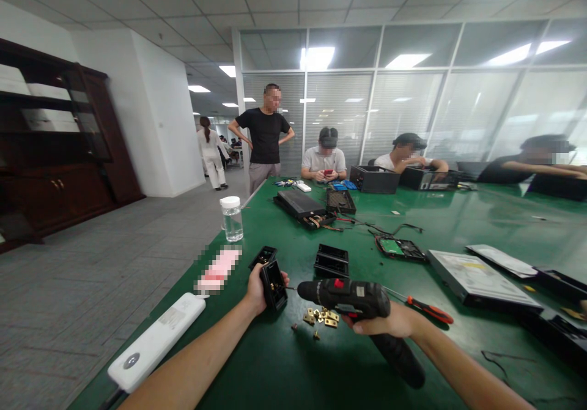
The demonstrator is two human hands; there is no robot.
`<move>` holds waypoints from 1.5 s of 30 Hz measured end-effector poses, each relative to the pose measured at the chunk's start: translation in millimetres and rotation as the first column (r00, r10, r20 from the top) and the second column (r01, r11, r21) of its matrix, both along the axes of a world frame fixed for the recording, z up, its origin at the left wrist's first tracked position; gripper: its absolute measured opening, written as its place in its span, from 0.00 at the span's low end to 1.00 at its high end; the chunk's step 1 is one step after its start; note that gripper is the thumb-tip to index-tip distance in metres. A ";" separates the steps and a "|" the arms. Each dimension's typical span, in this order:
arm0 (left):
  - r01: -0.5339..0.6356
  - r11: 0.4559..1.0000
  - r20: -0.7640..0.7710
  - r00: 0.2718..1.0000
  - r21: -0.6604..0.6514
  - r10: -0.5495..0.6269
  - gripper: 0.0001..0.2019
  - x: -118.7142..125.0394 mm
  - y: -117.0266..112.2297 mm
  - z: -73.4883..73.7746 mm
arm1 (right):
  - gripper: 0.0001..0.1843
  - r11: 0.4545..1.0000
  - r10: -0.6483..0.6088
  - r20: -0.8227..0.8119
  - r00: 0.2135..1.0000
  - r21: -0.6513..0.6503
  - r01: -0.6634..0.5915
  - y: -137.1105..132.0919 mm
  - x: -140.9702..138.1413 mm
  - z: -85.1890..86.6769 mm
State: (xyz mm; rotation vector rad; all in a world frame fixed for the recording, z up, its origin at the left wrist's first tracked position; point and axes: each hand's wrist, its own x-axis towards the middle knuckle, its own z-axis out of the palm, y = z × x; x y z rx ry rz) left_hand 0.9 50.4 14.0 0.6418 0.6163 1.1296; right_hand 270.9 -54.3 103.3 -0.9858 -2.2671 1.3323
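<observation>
My left hand [257, 290] grips a small black plastic housing [275, 284], tilted with its open side showing brass-coloured parts inside. In my right hand [389, 322] is a black cordless drill [346, 295] with a red switch on top. Its thin bit points left and its tip is at or near the housing's right side; contact is hard to make out. Under the drill lie several brass pieces [321, 318] and small screws [316, 335]. Another black part [262, 257] sits just behind my left hand. Beyond the drill rests a black two-part case [331, 260].
An orange-and-black screwdriver [430, 309] lies right of the drill. On the left are a white power strip [158, 336] and a clear jar [232, 220]. Silver drive [481, 278], a green circuit board [400, 247] and a black device [302, 205] lie on the green table. Several people are beyond.
</observation>
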 end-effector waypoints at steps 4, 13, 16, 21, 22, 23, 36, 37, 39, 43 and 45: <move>0.003 1.000 0.003 1.000 -0.002 -0.003 0.22 -0.4 0.9 -1.1 | 0.10 1.000 0.010 0.034 0.999 0.006 -0.010 0.3 0.5 -1.0; -0.007 1.000 0.019 1.000 -0.014 0.007 0.20 0.6 0.7 1.2 | 0.11 1.000 0.004 0.078 0.997 0.016 -0.005 3.1 3.1 -4.6; -0.001 1.000 0.023 1.000 -0.021 0.001 0.21 0.4 1.0 1.1 | 0.10 1.000 0.018 0.086 0.996 0.016 -0.020 2.0 2.3 -3.2; -0.003 1.000 0.024 1.000 -0.021 0.003 0.21 0.5 0.9 0.6 | 0.11 1.000 0.027 0.085 0.996 0.013 -0.028 0.4 2.4 -2.0; -0.008 1.000 0.022 1.000 -0.020 0.008 0.21 0.7 0.6 0.9 | 0.11 1.000 0.027 0.080 0.996 0.013 -0.028 0.2 2.5 -1.9; -0.010 1.000 0.020 1.000 -0.020 0.011 0.21 0.8 0.3 1.3 | 0.11 1.000 0.027 0.075 0.997 0.013 -0.028 0.1 2.6 -1.7; -0.016 0.999 0.015 1.000 -0.039 0.017 0.21 1.8 -1.3 4.1 | 0.11 1.000 0.022 0.043 0.999 0.005 -0.022 -0.6 1.0 0.3; -0.013 0.999 0.016 1.000 -0.035 0.013 0.21 1.7 -1.1 3.7 | 0.11 1.000 0.018 0.039 0.999 0.006 -0.018 -0.6 1.1 0.0; -0.010 1.000 0.016 1.000 -0.024 0.010 0.21 1.5 -0.8 3.0 | 0.11 1.000 0.013 0.030 0.999 0.007 -0.013 -0.3 1.3 -0.9; -0.004 1.000 0.017 1.000 -0.018 0.005 0.21 1.5 -0.7 2.9 | 0.11 1.000 0.018 0.035 0.999 0.000 -0.018 0.0 1.1 -2.0; -0.006 1.000 0.018 1.000 -0.027 0.006 0.22 1.4 -0.9 3.5 | 0.11 1.000 0.006 0.040 0.999 -0.006 -0.006 -0.4 0.9 -1.9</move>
